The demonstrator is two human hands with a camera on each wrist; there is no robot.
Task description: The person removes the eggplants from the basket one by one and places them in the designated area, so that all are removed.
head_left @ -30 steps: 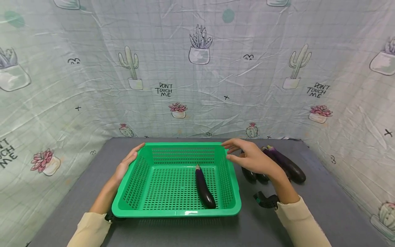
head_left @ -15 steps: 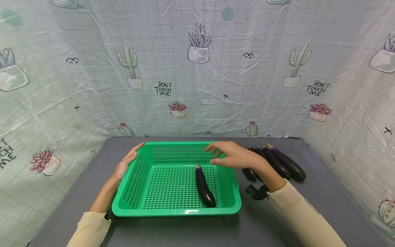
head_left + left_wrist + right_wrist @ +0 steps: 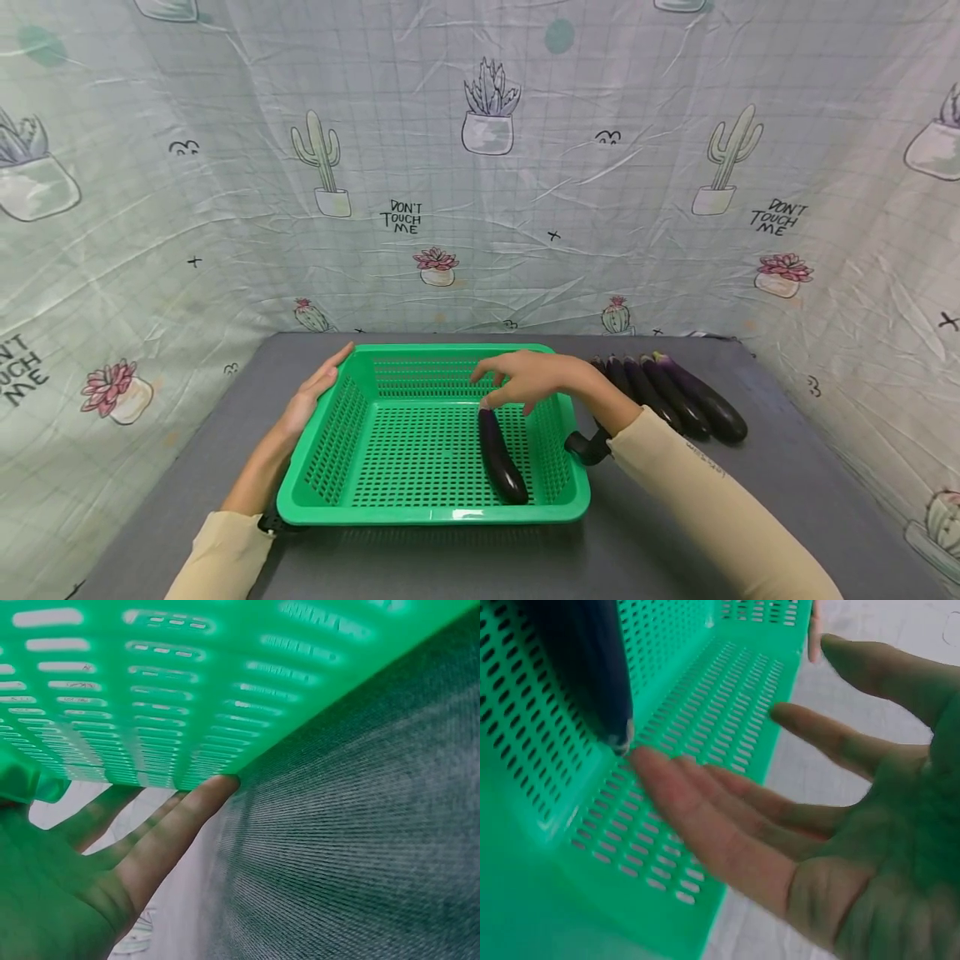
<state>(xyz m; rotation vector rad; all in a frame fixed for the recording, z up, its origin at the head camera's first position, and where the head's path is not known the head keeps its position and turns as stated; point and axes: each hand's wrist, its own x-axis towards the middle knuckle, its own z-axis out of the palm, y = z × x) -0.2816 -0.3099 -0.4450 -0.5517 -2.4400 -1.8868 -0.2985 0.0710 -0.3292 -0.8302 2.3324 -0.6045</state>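
Observation:
A green plastic basket with slotted walls stands on the grey table. One dark purple eggplant lies in its right half, stem end away from me. Over that end hovers my right hand, fingers spread and loosely bent; in the right wrist view a fingertip overlaps the tip of the eggplant. My left hand rests along the basket's left side, its straight fingers against the outer wall. From below, the left wrist view shows the left hand beneath the slotted wall.
Several more eggplants lie side by side on the table right of the basket, partly behind my right forearm. A patterned cloth with cactus drawings closes off the back and both sides of the table.
My right hand has moved left, from the basket's right rim to above the stem end of the eggplant inside. The left hand, the basket and that eggplant have stayed in place.

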